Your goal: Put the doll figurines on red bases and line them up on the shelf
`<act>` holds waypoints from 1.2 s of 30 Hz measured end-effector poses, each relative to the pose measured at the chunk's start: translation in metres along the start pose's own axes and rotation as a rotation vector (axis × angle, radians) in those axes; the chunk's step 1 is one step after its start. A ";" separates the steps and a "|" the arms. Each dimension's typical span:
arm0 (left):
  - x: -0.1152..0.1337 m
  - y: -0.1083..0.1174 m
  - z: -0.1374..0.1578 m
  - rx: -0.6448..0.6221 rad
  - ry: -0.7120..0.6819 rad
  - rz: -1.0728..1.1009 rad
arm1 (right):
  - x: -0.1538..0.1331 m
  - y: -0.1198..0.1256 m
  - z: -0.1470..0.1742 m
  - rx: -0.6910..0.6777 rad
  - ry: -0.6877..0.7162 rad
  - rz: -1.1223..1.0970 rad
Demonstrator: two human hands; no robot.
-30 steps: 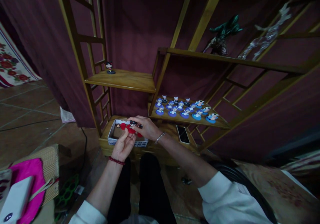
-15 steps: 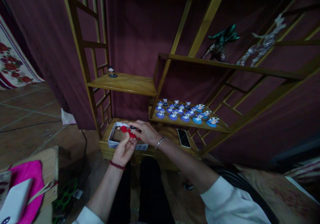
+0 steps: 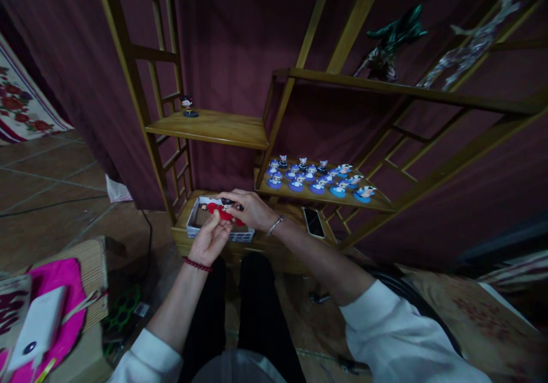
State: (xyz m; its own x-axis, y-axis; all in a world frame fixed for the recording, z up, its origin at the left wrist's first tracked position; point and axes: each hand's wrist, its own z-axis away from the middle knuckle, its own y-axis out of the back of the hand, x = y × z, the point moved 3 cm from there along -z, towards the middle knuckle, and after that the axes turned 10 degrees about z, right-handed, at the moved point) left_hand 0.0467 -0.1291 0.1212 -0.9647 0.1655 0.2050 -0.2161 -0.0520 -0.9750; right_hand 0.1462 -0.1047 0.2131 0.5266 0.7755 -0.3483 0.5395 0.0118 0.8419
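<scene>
Both hands meet above a white cardboard box (image 3: 193, 232) on the low wooden ledge. My left hand (image 3: 210, 241) is closed on a red base (image 3: 223, 213), thumb on top. From the right, my right hand (image 3: 250, 209) pinches a small dark-haired figurine (image 3: 226, 202) over that red piece; whether the two are joined I cannot tell. Part of the figurine is hidden by my fingers. More red and a small dark-haired figurine head (image 3: 204, 206) show inside the box, to the left of my hands.
Several small figurines on purple and blue bases (image 3: 319, 185) stand on the right shelf. One dark figurine (image 3: 188, 107) is on the left shelf (image 3: 214, 126). A phone (image 3: 314, 222) lies on the ledge. A white power bank (image 3: 38, 329) rests on pink cloth at lower left.
The view has tilted down a little, so the shelves sit higher in the picture. Both hands remain together over the box, with the red base and the figurine still held.
</scene>
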 end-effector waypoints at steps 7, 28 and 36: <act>-0.008 -0.003 0.005 0.077 0.099 0.101 | 0.000 0.002 0.002 -0.043 0.040 0.053; -0.002 0.004 0.005 0.105 0.037 0.023 | 0.006 -0.009 -0.006 -0.073 -0.080 -0.050; 0.002 -0.001 0.001 0.094 0.037 0.007 | 0.011 -0.012 -0.006 -0.018 -0.039 -0.078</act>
State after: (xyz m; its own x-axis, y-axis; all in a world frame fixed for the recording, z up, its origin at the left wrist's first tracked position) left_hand 0.0448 -0.1300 0.1223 -0.9605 0.2008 0.1928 -0.2238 -0.1453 -0.9638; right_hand 0.1410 -0.0923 0.2015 0.5090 0.7465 -0.4285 0.5679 0.0829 0.8189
